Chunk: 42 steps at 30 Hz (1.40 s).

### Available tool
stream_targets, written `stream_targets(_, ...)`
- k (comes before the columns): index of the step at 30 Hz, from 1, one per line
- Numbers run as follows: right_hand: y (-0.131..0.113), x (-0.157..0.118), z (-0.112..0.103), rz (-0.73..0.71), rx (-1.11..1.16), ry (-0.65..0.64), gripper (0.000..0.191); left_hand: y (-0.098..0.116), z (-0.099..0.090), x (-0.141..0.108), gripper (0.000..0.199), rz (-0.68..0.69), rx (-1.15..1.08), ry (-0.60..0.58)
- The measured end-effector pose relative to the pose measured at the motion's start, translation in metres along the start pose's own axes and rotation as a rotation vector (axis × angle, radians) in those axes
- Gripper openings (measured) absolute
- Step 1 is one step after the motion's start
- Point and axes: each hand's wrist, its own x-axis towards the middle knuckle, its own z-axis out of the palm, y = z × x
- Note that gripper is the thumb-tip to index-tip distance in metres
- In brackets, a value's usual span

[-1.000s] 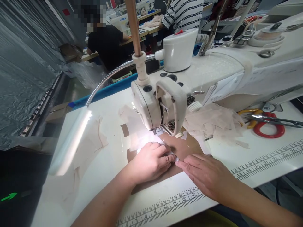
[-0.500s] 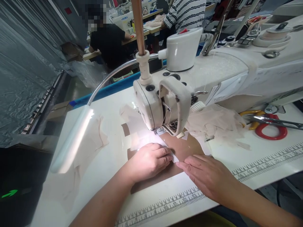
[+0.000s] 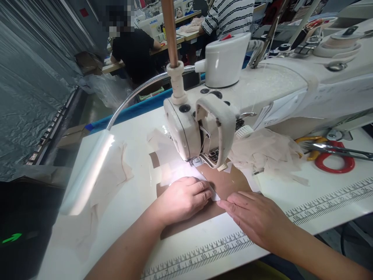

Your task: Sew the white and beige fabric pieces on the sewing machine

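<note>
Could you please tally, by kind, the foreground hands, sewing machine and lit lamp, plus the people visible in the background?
Hands: 2 (left hand, right hand)
Sewing machine: 1
Lit lamp: 1
People: 2 (person in black, person in stripes)
Total: 6

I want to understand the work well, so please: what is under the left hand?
Parts of a brown sheet and a white strip show around the left hand, seemingly reaching beneath it. What lies directly below is covered and cannot be seen.
</note>
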Motion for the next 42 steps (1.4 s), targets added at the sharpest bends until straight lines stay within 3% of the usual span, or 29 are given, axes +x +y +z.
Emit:
stream_targets(35,0.0011,0.0013,-0.0007,-0.007,0.014,-0.003,0.028,0.0003,-0.0016,0.0028,0.03,-0.034,-0.083,-0.03)
stream_targets(42,0.0026,-0.0013,-0.0029,0.073,0.1,0.001,0.026,-0.002,-0.0085,0.0018,0.03,-0.037,-0.119,-0.057)
